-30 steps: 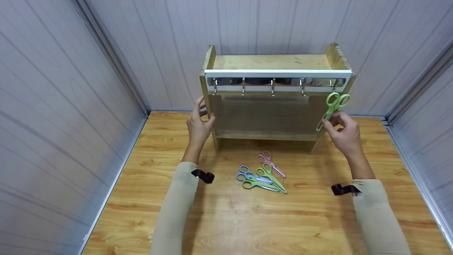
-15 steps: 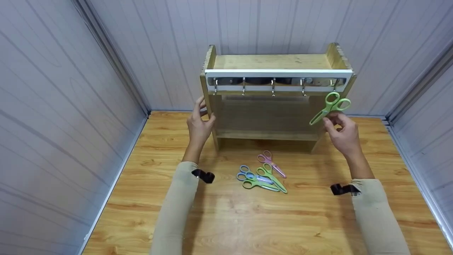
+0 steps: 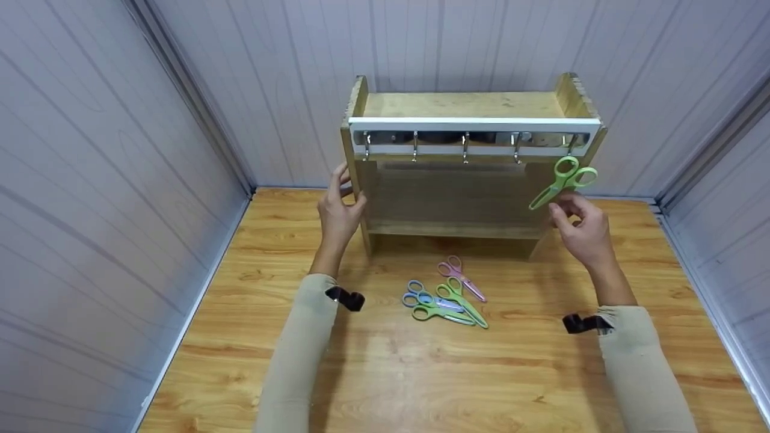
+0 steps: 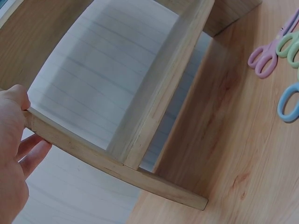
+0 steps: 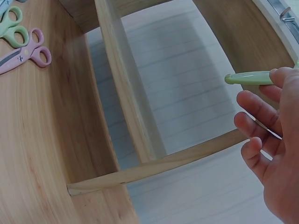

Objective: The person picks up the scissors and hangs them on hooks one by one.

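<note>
With thumb and fingers on either side, my left hand (image 3: 340, 213) grips the left side panel of a wooden rack (image 3: 451, 201); the left wrist view shows the fingers (image 4: 35, 154) behind its edge. My right hand (image 3: 585, 231) pinches green scissors (image 3: 560, 183) near the blades. Their handle loops point up and the blades slant down to the left. One loop meets the tip of the rightmost metal hook (image 3: 571, 143); whether it sits over the hook cannot be told. In the right wrist view the scissors (image 5: 250, 78) show edge-on, the other fingers spread below.
A white-framed hook rail (image 3: 475, 123) with several metal hooks spans the rack's front. On the wooden floor (image 3: 409, 379) before it lie pink scissors (image 3: 460, 279), blue scissors (image 3: 415, 294) and two green scissors (image 3: 463, 304), partly overlapping. Panelled walls (image 3: 439, 48) stand behind and at both sides.
The green scissors in my right hand have swung, their blades now slanting further left than a second ago. My left hand has stayed on the rack's side panel.
</note>
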`<state>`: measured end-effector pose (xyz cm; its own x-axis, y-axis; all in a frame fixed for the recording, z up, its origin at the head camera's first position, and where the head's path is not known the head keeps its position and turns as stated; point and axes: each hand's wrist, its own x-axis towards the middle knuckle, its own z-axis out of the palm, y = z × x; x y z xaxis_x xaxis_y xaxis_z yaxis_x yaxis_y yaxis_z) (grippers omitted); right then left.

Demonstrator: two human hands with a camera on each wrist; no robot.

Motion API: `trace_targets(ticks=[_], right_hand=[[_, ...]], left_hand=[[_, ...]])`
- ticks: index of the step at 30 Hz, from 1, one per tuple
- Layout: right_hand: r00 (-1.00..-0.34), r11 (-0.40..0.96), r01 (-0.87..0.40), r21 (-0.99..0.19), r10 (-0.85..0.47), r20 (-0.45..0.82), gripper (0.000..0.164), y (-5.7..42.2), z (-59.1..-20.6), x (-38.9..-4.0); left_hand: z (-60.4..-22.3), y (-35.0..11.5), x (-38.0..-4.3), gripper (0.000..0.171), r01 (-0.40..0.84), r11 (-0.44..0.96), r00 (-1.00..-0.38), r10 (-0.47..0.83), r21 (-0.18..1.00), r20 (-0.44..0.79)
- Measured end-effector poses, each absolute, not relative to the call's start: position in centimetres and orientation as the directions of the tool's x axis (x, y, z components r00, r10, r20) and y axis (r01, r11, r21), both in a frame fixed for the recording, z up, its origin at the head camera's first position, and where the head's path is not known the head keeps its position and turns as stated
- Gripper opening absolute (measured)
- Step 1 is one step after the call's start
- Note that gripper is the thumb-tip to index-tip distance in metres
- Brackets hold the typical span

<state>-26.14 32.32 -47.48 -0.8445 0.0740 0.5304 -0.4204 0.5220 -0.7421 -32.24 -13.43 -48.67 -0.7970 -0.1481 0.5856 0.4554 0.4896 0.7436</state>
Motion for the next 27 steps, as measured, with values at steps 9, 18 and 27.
trace_targets(ticks=[9, 18, 27], right_hand=[[-0.866, 0.559, -0.397, -0.728, 0.034, 0.499, 0.013, 32.7, -48.8, -26.3], [-0.862, 0.579, -0.421, -0.698, -0.016, 0.507, 0.013, 32.7, -49.7, -26.1], [-0.910, 0.676, -0.359, -0.643, -0.100, 0.403, 0.018, 32.2, -50.3, -26.2]], left_hand=[[-48.6, -13.5, -32.3, 0.061, 0.445, 0.508, -0.797, -0.150, 0.738, 0.584], [-48.7, -13.5, -32.3, 0.061, 0.460, 0.510, -0.786, -0.148, 0.727, 0.601], [-48.7, -13.5, -32.4, 0.061, 0.467, 0.498, -0.782, -0.153, 0.731, 0.604]])
